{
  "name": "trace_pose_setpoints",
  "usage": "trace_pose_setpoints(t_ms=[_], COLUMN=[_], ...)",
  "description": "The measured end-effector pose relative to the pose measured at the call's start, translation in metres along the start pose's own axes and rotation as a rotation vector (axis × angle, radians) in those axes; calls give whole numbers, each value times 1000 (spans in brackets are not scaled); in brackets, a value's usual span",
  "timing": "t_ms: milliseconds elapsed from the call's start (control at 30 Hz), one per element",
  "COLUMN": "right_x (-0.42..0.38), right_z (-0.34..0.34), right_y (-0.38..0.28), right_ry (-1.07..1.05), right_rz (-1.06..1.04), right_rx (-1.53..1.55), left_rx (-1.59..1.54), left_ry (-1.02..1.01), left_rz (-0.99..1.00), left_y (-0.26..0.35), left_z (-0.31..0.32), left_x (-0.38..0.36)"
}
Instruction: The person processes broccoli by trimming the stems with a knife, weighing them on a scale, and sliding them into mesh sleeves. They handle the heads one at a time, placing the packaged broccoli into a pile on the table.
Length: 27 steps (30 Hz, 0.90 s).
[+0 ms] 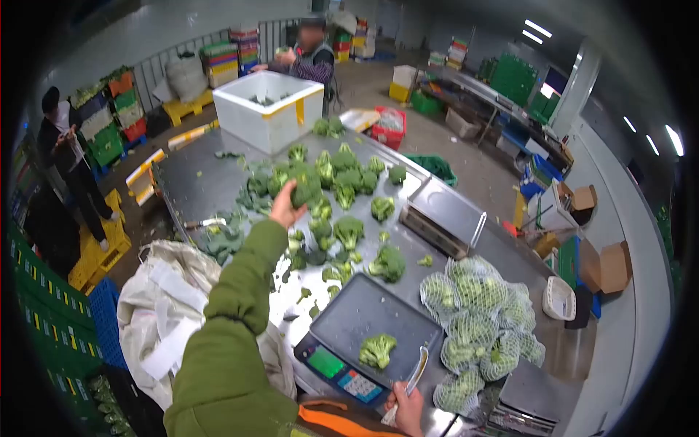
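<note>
My left hand (285, 209) reaches into the broccoli pile (342, 171) on the metal table, its fingers around a broccoli head (306, 188). Near the table's front edge, my right hand (405, 409) is closed on a thin, pale looped strip (417, 373). Just left of that hand stands a digital scale (375, 320) with a green display, and one broccoli floret (378, 350) lies on its tray. Netted broccoli bundles (477, 317) sit to the right of the scale. A knife (206, 222) lies among leaves at the table's left.
A white foam box (269, 109) stands at the table's back, with a person (313, 58) behind it. Another person (69, 156) stands at the far left. A second scale (445, 211) is on the right side. A white sack (164, 313) is beside my left arm.
</note>
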State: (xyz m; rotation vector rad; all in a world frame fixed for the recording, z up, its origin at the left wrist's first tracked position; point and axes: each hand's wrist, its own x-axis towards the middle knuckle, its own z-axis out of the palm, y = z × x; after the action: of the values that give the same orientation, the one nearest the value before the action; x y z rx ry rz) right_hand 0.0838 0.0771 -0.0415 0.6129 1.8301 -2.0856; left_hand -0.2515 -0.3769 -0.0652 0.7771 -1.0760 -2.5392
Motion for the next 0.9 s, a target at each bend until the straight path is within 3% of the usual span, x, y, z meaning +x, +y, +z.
trace_pose_setpoints(t_ms=[133,300,500,733,833,867,900], right_x=[9,18,32,41,62,72,77], right_z=[-10,-22,-27,-35,-62,-71,-76], right_y=[11,16,22,29,55,68,77], right_ry=[51,81,186,282,283,236,239], right_rz=[2,37,101,64,73,70,70], right_rx=[47,75,142,128,197,269,254], left_rx=[8,-20,140,99,101,143,58], left_ry=[113,112,-1,-17,-38,-39,-98], left_rz=[42,56,-100,-335,-332,-172,-156], left_y=[12,1,-42,-93,-86,-77,-55], left_z=[12,26,18,-11,-4,13,40], left_x=[41,46,22,-11,-5,-2,-2])
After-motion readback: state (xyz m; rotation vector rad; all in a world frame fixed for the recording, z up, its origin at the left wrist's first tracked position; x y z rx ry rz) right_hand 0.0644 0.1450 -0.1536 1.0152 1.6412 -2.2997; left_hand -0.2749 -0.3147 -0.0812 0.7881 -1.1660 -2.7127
